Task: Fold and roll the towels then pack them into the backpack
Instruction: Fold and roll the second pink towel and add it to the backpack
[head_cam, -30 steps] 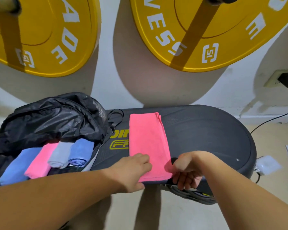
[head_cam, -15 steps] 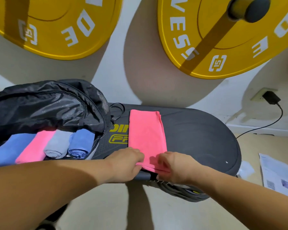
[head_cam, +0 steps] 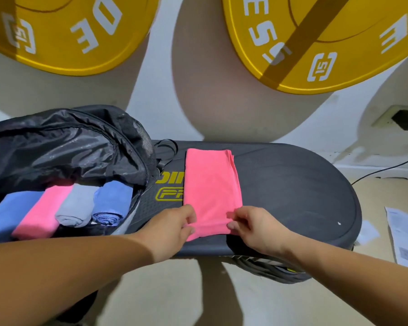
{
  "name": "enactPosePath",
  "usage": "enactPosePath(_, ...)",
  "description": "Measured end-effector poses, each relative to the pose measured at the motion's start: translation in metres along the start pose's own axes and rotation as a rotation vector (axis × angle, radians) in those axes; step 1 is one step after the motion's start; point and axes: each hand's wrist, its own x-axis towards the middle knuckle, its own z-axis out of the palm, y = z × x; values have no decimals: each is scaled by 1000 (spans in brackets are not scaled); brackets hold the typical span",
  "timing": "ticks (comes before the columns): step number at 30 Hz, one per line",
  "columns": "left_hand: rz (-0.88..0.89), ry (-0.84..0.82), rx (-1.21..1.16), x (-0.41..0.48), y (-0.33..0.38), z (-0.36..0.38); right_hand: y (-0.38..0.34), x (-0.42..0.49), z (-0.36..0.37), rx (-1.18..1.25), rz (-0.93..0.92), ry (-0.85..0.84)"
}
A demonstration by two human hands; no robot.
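Between the hands: folded pink cloth towel [head_cam: 212, 184], flat on dark grey oval platform [head_cam: 292, 184]
Left hand [head_cam: 170, 229]: fingers curled, pinching near-left corner
Right hand [head_cam: 252, 229]: pinching near-right corner (likely starting an even roll)
Left of left hand: open black nylon backpack [head_cam: 64, 147], rolled towels [head_cam: 80, 203] inside, within easy reach

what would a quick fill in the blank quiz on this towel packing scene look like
1. The left hand and right hand pinch a folded cloth towel coloured ____.
2. The open black nylon backpack shows ____ rolled towels.
3. That backpack lies to the ____ of the folded towel.
4. The rolled towel between the pink roll and the rightmost blue roll is ____.

Missing words: pink; four; left; grey
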Motion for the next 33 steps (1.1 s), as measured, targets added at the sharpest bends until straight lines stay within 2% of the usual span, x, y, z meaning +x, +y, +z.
enactPosePath(3, 156, -18, 137, 0, 0, -1, 2, 6, 0, 227, 102, 51)
enactPosePath(7, 215, -132, 349, -3, 0, -6, 3, 15, -4, 209, 145, 38)
enactPosePath(10, 190, -49, 214, 1, 1, -4, 1, 20, -10, 134, 144, 0)
enactPosePath(13, 79, 75, 100, 6, -2, -1, 4, 20, -10, -164, 16, 105)
enactPosePath(15, 84, 90, 118, 7, -4, -4, 4, 17, -7, -296, -155, 198)
enactPosePath(18, 290, -7, 363, 10, 0, -5, 4, 16, 0, -481, -409, 164)
enactPosePath(20, 376, -83, 569, 8, 8, -2, 3, 13, 4, -568, -503, 147)
enactPosePath(22, 413, -113, 658, 5, 13, -1, 4, 10, 3, -597, -503, 90)
enactPosePath(24, 412, -120, 617, 2, 14, 0, 6, 9, 1, -620, -485, 67)
enactPosePath(29, 282, -152, 562, 2, 18, -6, 13, 11, 2, -614, -454, 115)
enactPosePath(33, 244, -120, 530, 3, 21, -4, 11, 9, 2, -613, -431, 156)
